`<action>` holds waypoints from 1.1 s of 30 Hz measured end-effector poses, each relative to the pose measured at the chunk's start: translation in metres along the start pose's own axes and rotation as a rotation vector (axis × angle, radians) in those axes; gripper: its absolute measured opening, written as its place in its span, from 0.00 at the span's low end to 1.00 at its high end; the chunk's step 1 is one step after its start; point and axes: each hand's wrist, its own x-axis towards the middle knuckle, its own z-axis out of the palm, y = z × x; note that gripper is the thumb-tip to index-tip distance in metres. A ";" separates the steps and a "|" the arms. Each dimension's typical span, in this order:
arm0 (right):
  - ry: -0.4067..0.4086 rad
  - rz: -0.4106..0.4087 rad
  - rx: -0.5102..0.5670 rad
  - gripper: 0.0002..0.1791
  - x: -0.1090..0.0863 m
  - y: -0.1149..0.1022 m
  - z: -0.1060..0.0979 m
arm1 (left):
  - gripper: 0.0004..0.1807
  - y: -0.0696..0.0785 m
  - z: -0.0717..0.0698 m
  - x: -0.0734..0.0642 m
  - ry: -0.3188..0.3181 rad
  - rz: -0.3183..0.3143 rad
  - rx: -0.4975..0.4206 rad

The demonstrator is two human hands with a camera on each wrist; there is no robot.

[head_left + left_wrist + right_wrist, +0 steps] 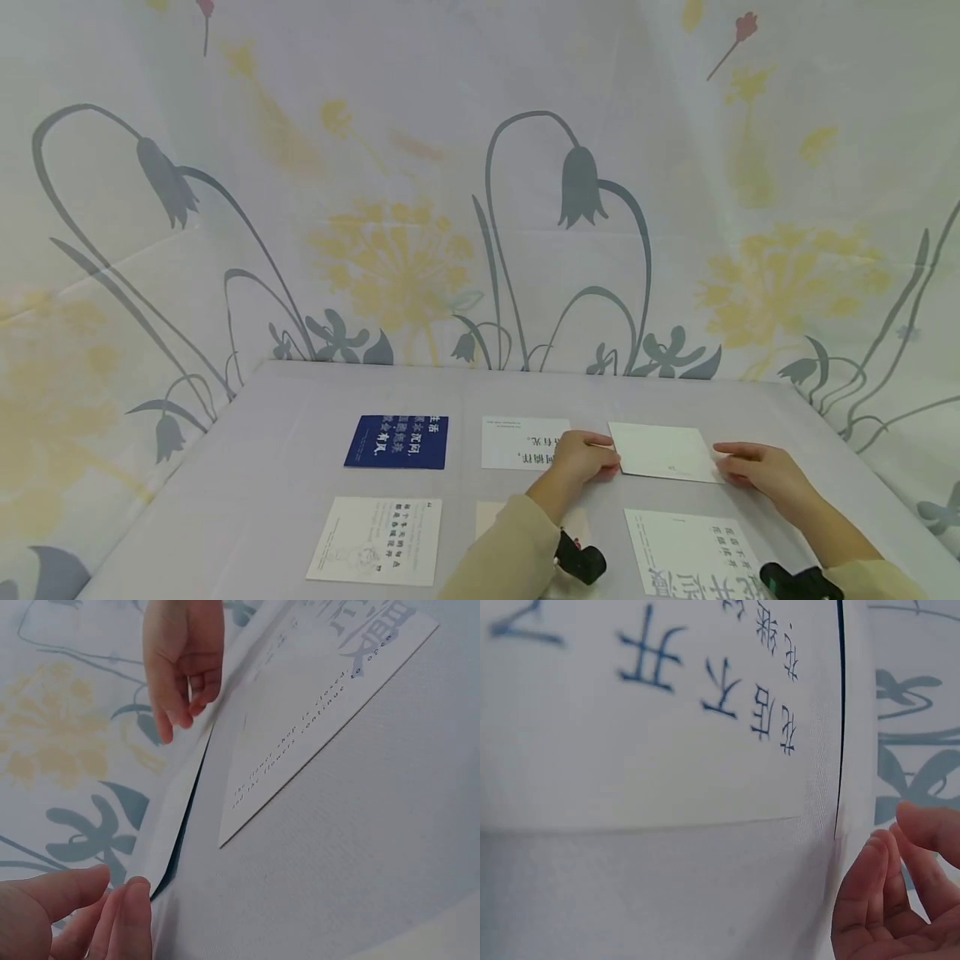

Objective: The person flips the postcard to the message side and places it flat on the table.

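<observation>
Blank pale card lies in the far row, right side of the table, between both hands; left wrist view shows a dark strip along its near edge. Left hand has fingertips at the card's left edge, thumb close by; cannot tell whether it pinches the card. Right hand is just beside the card's right edge, fingers loosely bent, narrow gap to thumb, holding nothing. Far row, left: blue card; far middle: white text card, partly behind the left hand. Near row: illustrated card at left, cream card mostly hidden by the left sleeve, large-character card at right. Floral cloth hangs behind the table.
</observation>
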 end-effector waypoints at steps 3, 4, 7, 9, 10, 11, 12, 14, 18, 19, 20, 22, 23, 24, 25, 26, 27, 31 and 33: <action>-0.012 -0.010 -0.005 0.27 -0.006 0.000 -0.001 | 0.08 0.000 -0.002 -0.007 -0.015 0.048 0.023; -0.012 -0.006 0.003 0.27 -0.008 0.001 -0.002 | 0.08 -0.001 -0.002 -0.009 -0.017 0.058 0.029; -0.013 -0.009 0.022 0.28 -0.012 0.004 -0.003 | 0.08 -0.002 0.000 -0.014 -0.015 0.073 0.031; -0.008 -0.005 0.032 0.29 -0.015 0.006 -0.003 | 0.08 -0.003 0.002 -0.016 -0.005 0.070 0.030; -0.006 -0.005 0.034 0.30 -0.017 0.006 -0.003 | 0.08 -0.003 0.003 -0.017 -0.002 0.071 0.033; -0.004 -0.006 0.036 0.30 -0.018 0.007 -0.003 | 0.08 -0.004 0.003 -0.018 -0.001 0.075 0.039; -0.002 -0.002 0.040 0.30 -0.019 0.008 -0.003 | 0.09 -0.004 0.003 -0.019 0.001 0.079 0.044; 0.000 0.001 0.047 0.30 -0.023 0.008 -0.002 | 0.09 -0.004 0.003 -0.022 0.002 0.092 0.053; -0.005 -0.004 0.047 0.31 -0.029 0.008 -0.001 | 0.09 -0.005 0.001 -0.029 -0.010 0.116 0.077; -0.008 -0.001 0.043 0.31 -0.030 0.008 -0.001 | 0.09 -0.005 0.000 -0.031 -0.013 0.122 0.086; -0.010 0.004 0.040 0.32 -0.031 0.008 -0.001 | 0.09 -0.005 0.000 -0.033 -0.013 0.124 0.097; -0.011 0.021 0.031 0.32 -0.033 0.007 0.000 | 0.09 -0.005 -0.002 -0.036 -0.013 0.128 0.113; -0.011 0.026 0.025 0.33 -0.034 0.007 0.001 | 0.09 -0.006 -0.002 -0.038 -0.014 0.131 0.122; -0.010 0.032 0.021 0.33 -0.035 0.008 0.002 | 0.10 -0.006 -0.003 -0.040 -0.012 0.135 0.140; -0.008 0.038 0.017 0.33 -0.036 0.008 0.002 | 0.10 -0.006 -0.003 -0.041 -0.010 0.136 0.161; -0.006 0.042 0.016 0.33 -0.037 0.008 0.003 | 0.11 -0.007 -0.003 -0.043 -0.011 0.138 0.174; -0.004 0.044 0.012 0.33 -0.038 0.009 0.003 | 0.11 -0.007 -0.003 -0.045 -0.011 0.141 0.189; -0.005 0.046 0.014 0.32 -0.042 0.012 0.005 | 0.14 -0.008 -0.004 -0.050 -0.029 0.161 0.235; -0.009 0.048 0.013 0.33 -0.044 0.013 0.005 | 0.15 -0.008 -0.005 -0.053 -0.044 0.173 0.252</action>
